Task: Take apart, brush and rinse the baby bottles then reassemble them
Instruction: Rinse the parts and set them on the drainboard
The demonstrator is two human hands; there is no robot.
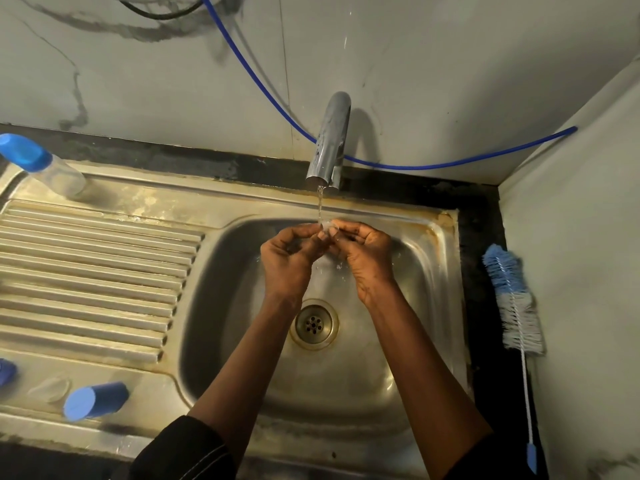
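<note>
Both hands meet over the sink basin (398,341), under the running tap (330,143). I see my left hand (287,258) and right hand (363,254) with fingers curled, pinching a small clear piece (325,227) between them in the thin stream; which bottle part it is, I cannot tell. A capped bottle (41,164) stands beyond the basin's far-left corner, a blue cap (95,400) lies on its side off the near-left corner, and the bottle brush (512,299) lies just right of the basin.

cam: one wide view from my head | facing: forward and down onto sink (329,382) | range: near | top: wall (138,81)
</note>
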